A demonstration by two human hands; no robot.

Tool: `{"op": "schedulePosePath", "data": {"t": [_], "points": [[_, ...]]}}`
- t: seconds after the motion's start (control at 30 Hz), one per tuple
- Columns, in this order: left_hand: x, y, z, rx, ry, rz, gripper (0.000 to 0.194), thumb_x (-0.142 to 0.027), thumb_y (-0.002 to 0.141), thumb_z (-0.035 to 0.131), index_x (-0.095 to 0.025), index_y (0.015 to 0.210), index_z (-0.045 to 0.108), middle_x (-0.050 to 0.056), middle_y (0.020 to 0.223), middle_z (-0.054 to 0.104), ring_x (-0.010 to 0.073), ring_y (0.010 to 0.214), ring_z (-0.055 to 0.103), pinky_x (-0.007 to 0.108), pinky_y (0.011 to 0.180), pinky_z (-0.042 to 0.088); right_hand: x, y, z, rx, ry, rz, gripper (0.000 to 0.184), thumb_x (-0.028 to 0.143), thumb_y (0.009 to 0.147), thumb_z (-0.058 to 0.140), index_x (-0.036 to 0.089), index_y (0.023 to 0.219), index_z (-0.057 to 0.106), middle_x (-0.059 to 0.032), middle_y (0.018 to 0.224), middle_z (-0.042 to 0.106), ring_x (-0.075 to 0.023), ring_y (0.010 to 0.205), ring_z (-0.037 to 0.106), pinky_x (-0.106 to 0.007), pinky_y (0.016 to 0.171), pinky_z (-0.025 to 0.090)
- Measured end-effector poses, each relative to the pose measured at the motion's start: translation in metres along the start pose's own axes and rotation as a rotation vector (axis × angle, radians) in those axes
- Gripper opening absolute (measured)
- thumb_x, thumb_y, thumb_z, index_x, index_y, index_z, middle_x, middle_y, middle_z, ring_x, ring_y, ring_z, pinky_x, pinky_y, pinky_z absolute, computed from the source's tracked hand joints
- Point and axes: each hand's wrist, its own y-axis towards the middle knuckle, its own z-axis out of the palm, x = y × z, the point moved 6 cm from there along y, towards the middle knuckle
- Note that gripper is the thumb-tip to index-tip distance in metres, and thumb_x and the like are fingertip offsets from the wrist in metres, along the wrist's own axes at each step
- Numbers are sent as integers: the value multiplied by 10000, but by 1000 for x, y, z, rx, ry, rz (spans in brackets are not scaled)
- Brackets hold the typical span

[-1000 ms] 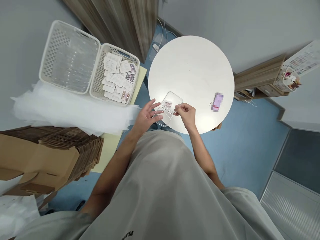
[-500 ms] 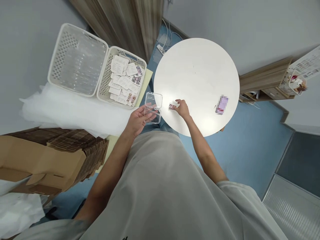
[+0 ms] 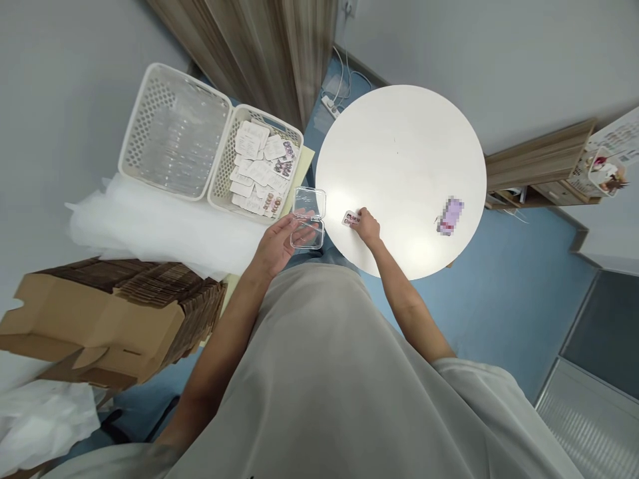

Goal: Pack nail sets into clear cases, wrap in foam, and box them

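My left hand [image 3: 280, 243] grips a clear plastic case [image 3: 309, 235] whose lid is folded back, near the left edge of the round white table [image 3: 404, 146]. The fingers show through the transparent plastic, and I see nothing inside it. Over the table, my right hand [image 3: 368, 227] pinches the right end of a small white card [image 3: 351, 218] printed with rows of dark reddish ovals. The fingers cover part of that card. A gap separates card and case.
Left of the table, a white basket [image 3: 212, 194] holds many similar cards, beside another basket [image 3: 130, 133] of clear cases. White foam sheeting [image 3: 164, 223] and stacked cardboard boxes [image 3: 104, 313] lie nearer. A blurred purple item [image 3: 450, 215] rests on the table's right side.
My right fingers have closed on the card's right end, and the card looks turned and slightly lifted. The left hand still holds the open case. The whole view has shifted a little.
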Motion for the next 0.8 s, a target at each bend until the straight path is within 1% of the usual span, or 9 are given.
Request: {"op": "schedulePosePath", "data": {"t": [0.1,0.13,0.2,0.33,0.43,0.5,0.6,0.7,0.8], "points": [[0,5,5,27,-16,-20,391,-388,955,812,-213,1297,734,135,1531,675,332,1319,718,522,1148,584,-11,-10,2,-30,73,6,142,279,1004,624,238,1113,543,-96,1217,754,-236,1011,690,-329,812,491],[1,6,6,36,-20,-27,394,-386,953,812,-213,1298,731,136,1542,666,333,1322,715,522,1140,589,-13,-14,0,-50,116,-2,99,296,1021,582,237,1096,554,-91,1196,761,-230,998,695,-330,811,494],[2,8,8,50,-25,-32,397,-384,953,807,-209,1300,731,142,1564,647,326,1310,720,517,1123,600,-12,-25,-12,-115,204,-35,109,333,1037,528,235,1062,570,-86,1166,767,-221,977,703,-329,813,504],[2,12,12,89,-20,-24,400,-372,958,795,-202,1316,736,150,1596,617,299,1262,739,500,1110,607,5,-52,-55,-287,397,-130,236,463,1031,530,237,1051,592,-81,1131,764,-216,938,715,-343,831,543],[2,13,16,123,-6,-20,403,-372,963,790,-208,1327,738,149,1606,609,299,1273,731,488,1114,602,28,-75,-89,-341,548,-203,360,607,1005,597,255,1075,618,-51,1077,756,-209,860,717,-359,811,573],[2,14,19,142,1,-22,413,-382,963,790,-217,1337,737,141,1600,617,310,1295,720,491,1123,596,49,-91,-106,-316,642,-285,434,690,960,670,274,1081,643,-19,946,734,-209,791,711,-366,778,583],[3,15,26,163,-6,-26,451,-396,945,805,-222,1355,732,133,1526,677,320,1315,711,506,1145,580,81,-113,-121,-205,677,-395,490,750,926,715,286,1078,684,3,823,691,-214,753,712,-370,767,586],[3,15,32,189,-24,-31,465,-401,939,808,-213,1357,733,129,1423,736,318,1327,702,509,1150,574,104,-126,-123,-113,621,-457,455,724,942,719,280,1043,710,15,764,676,-206,712,705,-350,736,566],[3,14,37,215,-37,-40,437,-390,957,786,-207,1351,740,125,1429,734,316,1340,689,486,1130,584,114,-128,-119,-62,532,-493,399,667,982,698,273,1034,727,11,792,708,-201,724,706,-330,732,544]]}}
